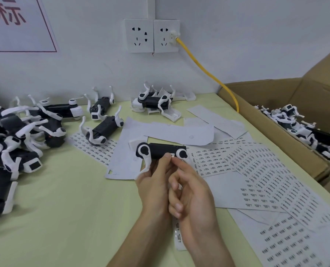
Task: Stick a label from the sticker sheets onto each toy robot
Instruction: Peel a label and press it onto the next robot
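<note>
Toy robot (pixel 160 150) gripped in left hand (pixel 154 185), one label (pixel 172 155) pinched by right hand (pixel 193 193), two wall sockets (pixel 138 35)

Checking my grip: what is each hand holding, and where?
Left hand grips the toy robot by its black body. Right hand pinches a small label at the body's lower edge.

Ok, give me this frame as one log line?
step: applying label | left hand: holds toy robot | right hand: pinches label at its body | sticker sheets: spread at right
</note>
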Available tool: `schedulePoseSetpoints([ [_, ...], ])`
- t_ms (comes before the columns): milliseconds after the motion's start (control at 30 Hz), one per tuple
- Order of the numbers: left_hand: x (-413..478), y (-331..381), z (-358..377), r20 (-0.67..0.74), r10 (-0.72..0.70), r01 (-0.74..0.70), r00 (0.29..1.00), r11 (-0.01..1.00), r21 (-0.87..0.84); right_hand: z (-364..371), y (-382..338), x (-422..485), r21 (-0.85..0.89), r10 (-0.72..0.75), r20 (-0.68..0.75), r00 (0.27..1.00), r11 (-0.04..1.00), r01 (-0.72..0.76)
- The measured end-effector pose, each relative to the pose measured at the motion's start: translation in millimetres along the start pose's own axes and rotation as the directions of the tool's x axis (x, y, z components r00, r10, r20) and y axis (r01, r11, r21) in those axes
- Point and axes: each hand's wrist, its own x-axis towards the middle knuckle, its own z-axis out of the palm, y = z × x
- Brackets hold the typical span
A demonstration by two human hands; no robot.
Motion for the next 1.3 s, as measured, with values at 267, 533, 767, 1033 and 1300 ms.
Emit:
schedulePoseSetpoints([
  [267, 0, 0, 2, -0.039, 0.041, -0.040, 0.998, 0.999, 0.029, 2, 3, -5, -0.045, -0.050, -0.041, 0.998, 0.998, 0.048],
  [533, -1, 0, 2, -0.014, 0.068, -0.067, 0.998, 0.997, 0.047, 4, 11, -8, -0.004, -0.110, -0.104, 0.989, 0.994, 0.110],
  [767, 2, -4, 0, -0.033, 0.094, -0.092, 0.995, 0.995, 0.047, 5, 13, -9, -0.065, -0.171, -0.146, 0.974, 0.984, 0.163],
  [1033, 6, -4, -1, -0.071, 0.058, -0.062, 0.996, 0.997, -0.047, -6, 4, -9, -0.279, -0.454, -0.123, 0.882, 0.869, 0.409],
  [1300, 6, -4, 0, 0.060, 0.076, -0.072, 0.995, 0.995, -0.072, -20, -77, 46, -0.849, -0.121, 0.195, 0.973, 0.475, 0.229],
])
